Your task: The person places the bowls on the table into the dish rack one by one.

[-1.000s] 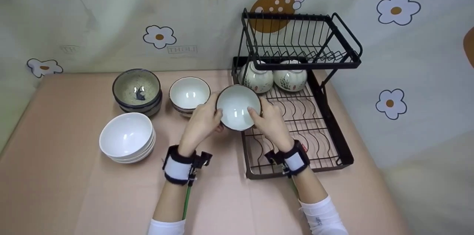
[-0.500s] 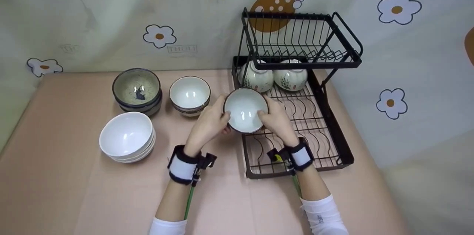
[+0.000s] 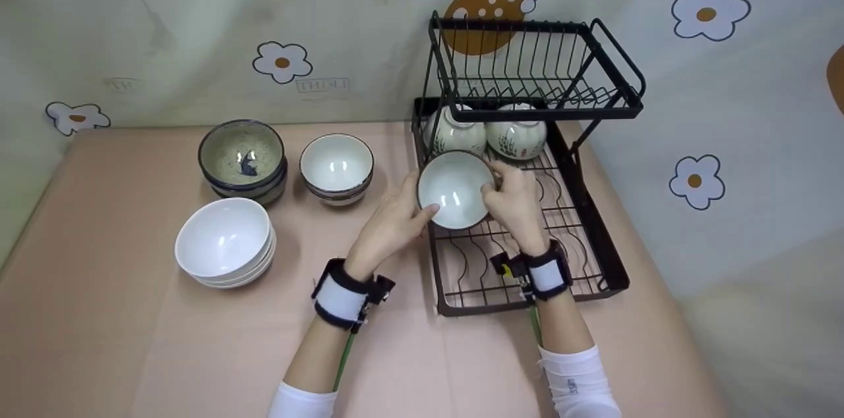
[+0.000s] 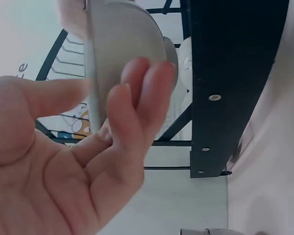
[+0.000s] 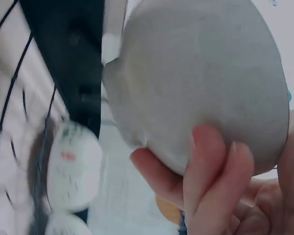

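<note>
Over the left side of the black dish rack [image 3: 620, 269], both hands hold a small bowl [image 3: 455, 190] with a pale inside and dark rim. My left hand [image 3: 392, 217] pinches its left side, thumb at the rim and fingers beneath. Opposite it, my right hand [image 3: 517, 207] grips the right side. The left wrist view shows the bowl [image 4: 125, 39] beyond my curled fingers. In the right wrist view, fingers [image 5: 208, 147] press the plain grey underside. Two round patterned cups [image 3: 517, 134] lie mouth-down at the back of the rack's lower tier.
Left of the rack stand a stack of small pale bowls [image 3: 336, 164], a stack of dark-rimmed bowls [image 3: 241, 154] and a stack of white bowls [image 3: 224, 240]. The rack's upper tier [image 3: 534, 91] overhangs its back part. A patterned cloth [image 3: 165, 29] hangs behind the table.
Both hands have carried the bowl rightward, from near the small bowl stack to over the rack's left side. The right fingers now sit farther back along the rim. The stacks and cups stay put.
</note>
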The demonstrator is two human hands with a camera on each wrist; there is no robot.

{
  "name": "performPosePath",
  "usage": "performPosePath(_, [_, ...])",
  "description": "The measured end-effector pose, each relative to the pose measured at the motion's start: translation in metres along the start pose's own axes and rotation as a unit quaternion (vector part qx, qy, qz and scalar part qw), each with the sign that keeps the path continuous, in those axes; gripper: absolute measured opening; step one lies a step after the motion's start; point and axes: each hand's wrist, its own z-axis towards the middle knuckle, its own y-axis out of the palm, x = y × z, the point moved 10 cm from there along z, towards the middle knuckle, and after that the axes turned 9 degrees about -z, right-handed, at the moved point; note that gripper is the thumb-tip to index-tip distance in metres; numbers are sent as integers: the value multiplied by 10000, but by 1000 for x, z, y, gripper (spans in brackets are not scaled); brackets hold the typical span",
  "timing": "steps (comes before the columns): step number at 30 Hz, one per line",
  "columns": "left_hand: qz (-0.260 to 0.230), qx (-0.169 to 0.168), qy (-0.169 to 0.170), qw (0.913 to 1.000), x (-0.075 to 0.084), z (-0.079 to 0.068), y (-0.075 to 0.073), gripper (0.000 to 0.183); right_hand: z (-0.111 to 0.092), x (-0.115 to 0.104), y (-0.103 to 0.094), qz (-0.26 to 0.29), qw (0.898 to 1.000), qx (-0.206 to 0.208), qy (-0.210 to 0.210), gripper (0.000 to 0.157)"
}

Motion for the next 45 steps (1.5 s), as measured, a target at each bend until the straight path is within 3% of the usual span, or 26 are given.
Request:
performPosePath(8, [759, -527, -782, 9926, -14, -1, 31, 80, 2, 12, -20, -873, 9930, 788, 101, 34])
performPosePath(11, [946, -532, -936, 9897, -18, 0, 40, 79, 3, 14, -22, -951, 9912, 914, 87, 34])
performPosePath(17, [1392, -79, -908, 9861, -21, 5, 46, 71, 4, 16, -19, -1245, 9873, 980, 132, 34])
performPosePath(23, [1666, 499, -660, 9825, -19, 6, 47, 62, 4, 18, -16, -1487, 9828, 1092, 107, 32])
performPosePath(29, [2497, 1051, -415, 9617, -14, 3, 54, 66, 3, 18, -13, -1549, 9819, 1076, 181, 29])
performPosePath(37, [3358, 948, -447, 9361, -13, 2, 64, 70, 4, 19, -11, -1610, 9809, 1074, 216, 28])
performPosePath(45, [3476, 879, -526, 9320, -14, 4, 67, 68, 3, 15, -15, -1611, 9740, 1591, -81, 24])
